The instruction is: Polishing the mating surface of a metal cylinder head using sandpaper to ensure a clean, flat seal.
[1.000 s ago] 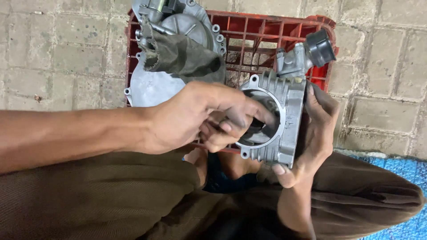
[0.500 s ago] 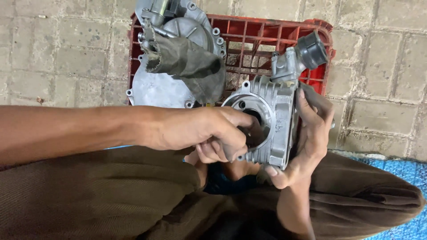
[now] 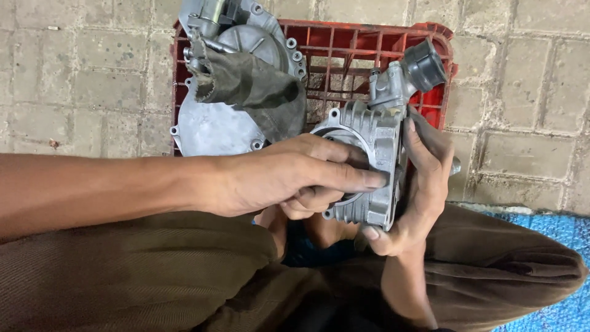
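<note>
Both hands (image 3: 289, 175) (image 3: 418, 184) clasp finned cylinder block (image 3: 372, 144), bore facing left, rubber intake (image 3: 424, 61) uppermost

The engine cylinder (image 3: 369, 166) I hold is bare gray metal, dull and a bit rough, with ribbed fins on its side. At its two o'clock, the intake boot (image 3: 424, 63) looks like black matt rubber on a small shiny metal carburetor (image 3: 390, 86). At ten o'clock, the engine cover (image 3: 215, 126) is smooth pale metal with a soft shine. An olive cloth rag (image 3: 252, 83), rough and dusty, hangs over it. The crate (image 3: 369, 37) is red plastic. The floor (image 3: 80, 80) is rough gray stone. My trousers (image 3: 123, 276) are brown ribbed cloth.
</note>
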